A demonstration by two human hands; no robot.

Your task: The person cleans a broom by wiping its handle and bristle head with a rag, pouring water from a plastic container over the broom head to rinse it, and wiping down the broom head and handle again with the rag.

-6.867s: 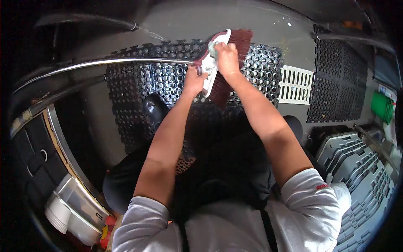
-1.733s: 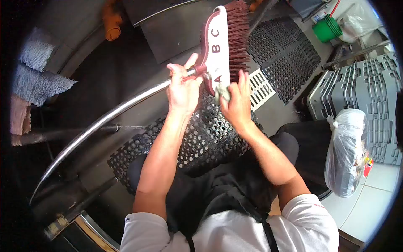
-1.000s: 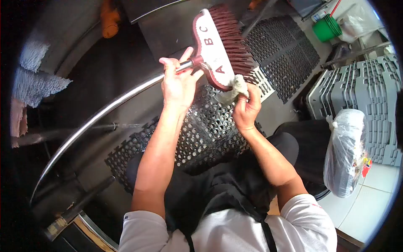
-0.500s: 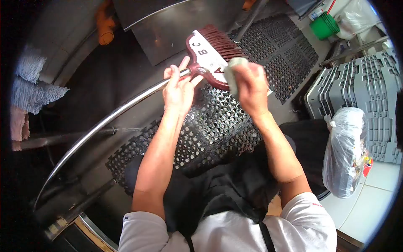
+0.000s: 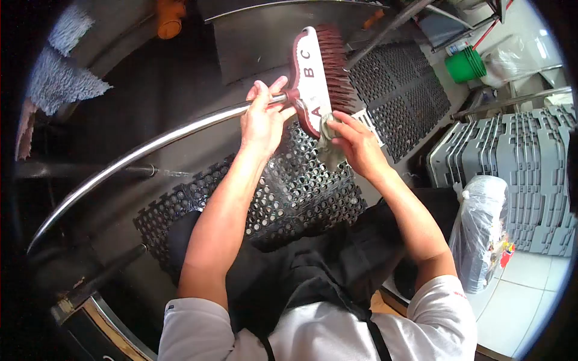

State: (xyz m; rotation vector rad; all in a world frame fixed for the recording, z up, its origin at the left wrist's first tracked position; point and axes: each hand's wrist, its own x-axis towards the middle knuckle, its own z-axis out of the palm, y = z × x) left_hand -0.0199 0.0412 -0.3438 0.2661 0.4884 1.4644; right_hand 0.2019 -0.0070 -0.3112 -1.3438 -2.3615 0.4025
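Observation:
In front of me is a broom (image 5: 311, 78) with a dark red head, red-brown bristles pointing right and a white face lettered A, B, C. My left hand (image 5: 262, 117) is closed round its metal handle (image 5: 150, 140) just below the head, with the thumb and some fingers raised. The handle runs down to the far left and looks curved in this lens. My right hand (image 5: 359, 146) pinches a crumpled greenish-grey cloth (image 5: 328, 135) against the lower end of the head, by the letter A. Part of that end is hidden behind the cloth.
Black perforated rubber mats (image 5: 289, 192) cover the floor below. To the right are stacked grey plastic crates (image 5: 512, 162), a clear plastic bag (image 5: 481, 234) and a green bucket (image 5: 465, 65). Blue-grey fluffy mop fabric (image 5: 63, 81) hangs at the left. A metal panel (image 5: 256, 48) stands behind.
The broom head has turned more upright and shifted right. My right hand has come lower, and its cloth now presses on the lower end of the head. My left hand still holds the handle.

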